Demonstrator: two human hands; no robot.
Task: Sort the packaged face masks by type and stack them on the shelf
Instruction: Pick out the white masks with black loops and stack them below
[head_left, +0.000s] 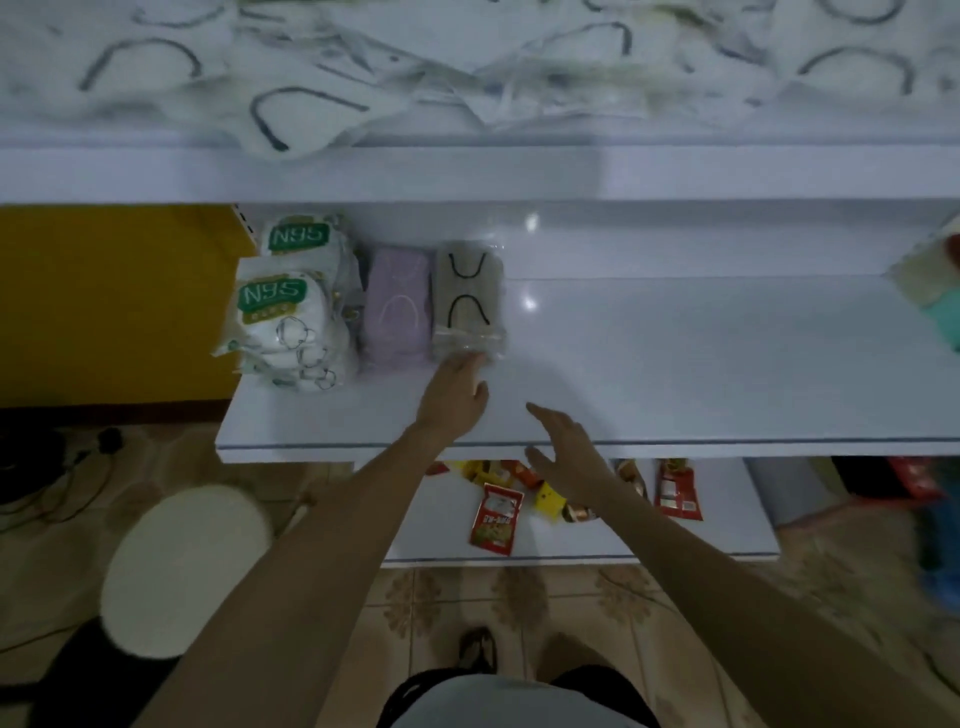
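Observation:
Three kinds of packaged masks lie side by side at the left end of the white middle shelf (675, 364). A stack of white N95 packs (291, 312) with green labels is leftmost, then a lilac mask pack (397, 306), then a beige mask pack (469, 296) with black ear loops. My left hand (457, 389) reaches forward with straight fingers, its tips touching the near edge of the beige pack. My right hand (569, 452) hovers flat over the shelf's front edge and holds nothing. A jumble of loose packaged masks (467, 57) covers the top shelf.
Snack sachets (496, 517) lie on the lower shelf under my right hand. More coloured packs (930, 280) sit at the middle shelf's far right. A white round stool (182, 566) stands on the tiled floor at left, beside a yellow wall panel (114, 301).

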